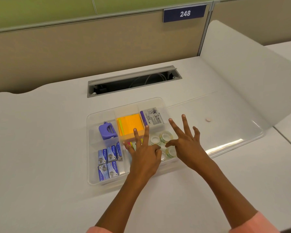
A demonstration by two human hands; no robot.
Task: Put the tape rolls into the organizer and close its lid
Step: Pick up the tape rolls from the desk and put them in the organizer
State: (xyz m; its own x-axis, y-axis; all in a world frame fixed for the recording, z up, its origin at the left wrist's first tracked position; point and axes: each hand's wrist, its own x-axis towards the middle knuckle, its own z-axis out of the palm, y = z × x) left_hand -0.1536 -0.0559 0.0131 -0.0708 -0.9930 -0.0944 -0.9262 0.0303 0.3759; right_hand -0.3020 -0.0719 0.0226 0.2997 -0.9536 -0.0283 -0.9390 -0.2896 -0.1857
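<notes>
**Tape rolls settled in the tray; lid waits to the right**

Head view: a white desk (49,140) in an office cubicle, with beige partition panels behind, a number plate reading 248 (184,13) and an open cable slot (133,80) at the far side. The clear organizer (91,165) sits in the middle of the desk. Its near right compartment holds the tape rolls (165,137), at least three of them, lying loosely together. Other cells hold orange sticky notes (130,122), a purple punch (107,131), blue staple boxes (107,163) and a white box (154,117).

The left hand (144,154) and right hand (186,145) hover over the tape compartment, fingers splayed wide, thumbs and bent fingers meeting just above the rolls. Neither hand grasps anything; whether a fingertip touches a roll cannot be told.

The clear lid (225,132) lies flat on the desk, against the organizer's right edge.

Judged from this, the rolls are in and the job now is levelling them. Press them flat so none stands above the rim, then swing the lid over from the right.
</notes>
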